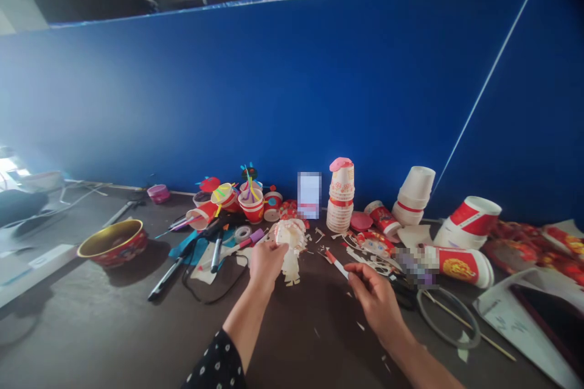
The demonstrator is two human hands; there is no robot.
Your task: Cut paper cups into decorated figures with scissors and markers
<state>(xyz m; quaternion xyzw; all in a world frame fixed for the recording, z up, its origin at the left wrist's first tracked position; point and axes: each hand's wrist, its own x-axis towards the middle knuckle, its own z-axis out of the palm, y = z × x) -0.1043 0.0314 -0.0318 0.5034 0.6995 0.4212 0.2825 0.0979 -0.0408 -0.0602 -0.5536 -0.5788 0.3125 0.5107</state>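
**Q:** Biggest stuff?

**A:** Blue wall (274, 103) behind a dark table (91, 316). On the table: one gold-lined red bowl (112, 243), one tall stack of printed paper cups (340, 206), one stack of white cups (414, 194), one big red-and-white cup (472, 219) tilted, and a second big cup (460, 266) on its side.

**Q:** Hands?

**A:** Well apart. Person's left hand (267, 267) pinches a paper cut-out figure (288, 249) near its upper part; right hand (371, 298) pinches a red-and-white paper strip (336, 264).

**Q:** Which way do they point?

**A:** Figure sits mid-table, long axis roughly upright in view, top toward the wall. Strip's long axis slants, tip up-left toward the figure, near but not touching.

**Q:** Small stuff?

**A:** Two markers (166, 276) left of the figure, one tape roll (241, 233), scattered paper scraps (319, 237), too many to count.
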